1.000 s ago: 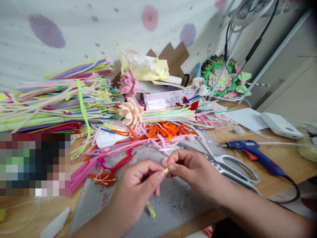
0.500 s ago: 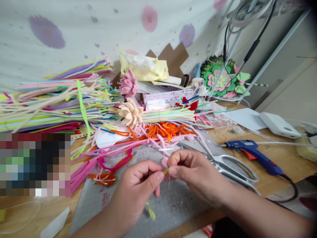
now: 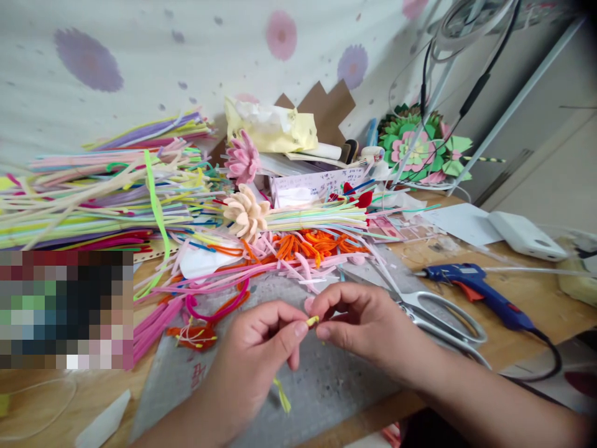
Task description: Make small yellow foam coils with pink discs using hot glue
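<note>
My left hand point(image 3: 261, 348) is closed, thumb and forefinger pinching a small yellow strip point(image 3: 313, 321) whose folded or twisted tip sticks out to the right. A flat yellow-green tail point(image 3: 282, 396) hangs below that hand; whether it belongs to the same piece is hidden by my palm. Just right of the tip is my right hand point(image 3: 368, 326), its thumb and forefinger parted around it without a visible grip. Both hands are above a grey cutting mat point(image 3: 336, 386). Close behind my right hand lie large metal-handled scissors point(image 3: 443, 317).
A blue glue gun point(image 3: 480, 289) with its cord lies at right. Bundled coloured pipe cleaners point(image 3: 116, 193) fill the left back. Orange pipe-cleaner pieces point(image 3: 312, 246), a cream fuzzy flower point(image 3: 246, 213) and a pink one point(image 3: 242, 157) sit behind the mat. A white box point(image 3: 527, 235) stands far right.
My right thumb and forefinger have come apart from the yellow tip, which now shows more plainly. My left hand keeps its pinch in nearly the same place.
</note>
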The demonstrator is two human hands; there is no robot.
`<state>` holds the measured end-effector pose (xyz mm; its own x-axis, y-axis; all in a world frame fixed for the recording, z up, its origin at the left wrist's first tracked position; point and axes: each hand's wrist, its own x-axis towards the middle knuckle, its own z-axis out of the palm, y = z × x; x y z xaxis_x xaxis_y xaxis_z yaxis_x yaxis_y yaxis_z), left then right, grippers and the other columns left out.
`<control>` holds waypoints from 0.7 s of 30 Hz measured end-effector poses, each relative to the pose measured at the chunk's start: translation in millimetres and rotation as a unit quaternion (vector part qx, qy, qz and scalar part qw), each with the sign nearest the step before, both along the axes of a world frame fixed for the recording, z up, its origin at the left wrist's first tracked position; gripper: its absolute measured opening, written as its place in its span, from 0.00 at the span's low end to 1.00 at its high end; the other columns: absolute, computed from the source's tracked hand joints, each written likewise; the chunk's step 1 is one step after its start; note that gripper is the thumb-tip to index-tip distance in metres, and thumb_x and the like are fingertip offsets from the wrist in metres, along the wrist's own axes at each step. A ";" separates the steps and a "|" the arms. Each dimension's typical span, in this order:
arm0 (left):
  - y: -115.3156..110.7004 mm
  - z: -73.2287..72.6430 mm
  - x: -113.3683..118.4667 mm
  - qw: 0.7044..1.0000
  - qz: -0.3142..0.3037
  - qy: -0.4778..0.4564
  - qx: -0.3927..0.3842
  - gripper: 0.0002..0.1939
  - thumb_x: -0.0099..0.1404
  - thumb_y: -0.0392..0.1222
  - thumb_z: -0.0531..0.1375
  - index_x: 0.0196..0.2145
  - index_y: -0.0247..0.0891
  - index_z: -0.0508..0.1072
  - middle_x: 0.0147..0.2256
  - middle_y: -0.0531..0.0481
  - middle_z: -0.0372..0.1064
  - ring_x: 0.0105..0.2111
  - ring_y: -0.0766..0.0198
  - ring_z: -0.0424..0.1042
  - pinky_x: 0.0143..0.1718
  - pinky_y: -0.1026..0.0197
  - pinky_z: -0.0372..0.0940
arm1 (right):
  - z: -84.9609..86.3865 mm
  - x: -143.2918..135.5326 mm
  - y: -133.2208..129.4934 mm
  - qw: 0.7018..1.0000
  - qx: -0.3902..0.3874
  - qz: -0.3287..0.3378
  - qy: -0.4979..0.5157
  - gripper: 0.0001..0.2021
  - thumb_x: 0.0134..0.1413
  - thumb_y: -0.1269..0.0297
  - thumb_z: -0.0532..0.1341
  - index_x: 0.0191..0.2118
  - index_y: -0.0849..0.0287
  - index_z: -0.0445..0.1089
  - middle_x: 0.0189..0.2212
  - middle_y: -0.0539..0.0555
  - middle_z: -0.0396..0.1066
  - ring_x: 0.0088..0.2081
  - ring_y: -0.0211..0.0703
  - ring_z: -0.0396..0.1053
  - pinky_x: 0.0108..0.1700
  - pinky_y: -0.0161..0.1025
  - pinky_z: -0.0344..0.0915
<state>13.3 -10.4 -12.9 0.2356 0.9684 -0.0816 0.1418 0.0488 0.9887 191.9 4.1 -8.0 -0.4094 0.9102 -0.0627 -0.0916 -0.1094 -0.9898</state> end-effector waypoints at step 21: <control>-0.7 5.7 3.1 0.996 0.014 0.068 0.050 0.07 0.58 0.40 0.58 0.26 0.41 0.76 0.15 0.57 0.65 0.17 0.68 0.62 0.18 0.67 0.57 | 0.5 -3.5 -0.4 0.996 -0.066 -0.056 0.020 0.16 0.34 0.56 0.74 0.23 0.61 0.70 0.21 0.45 0.67 0.25 0.33 0.60 0.30 0.34 0.55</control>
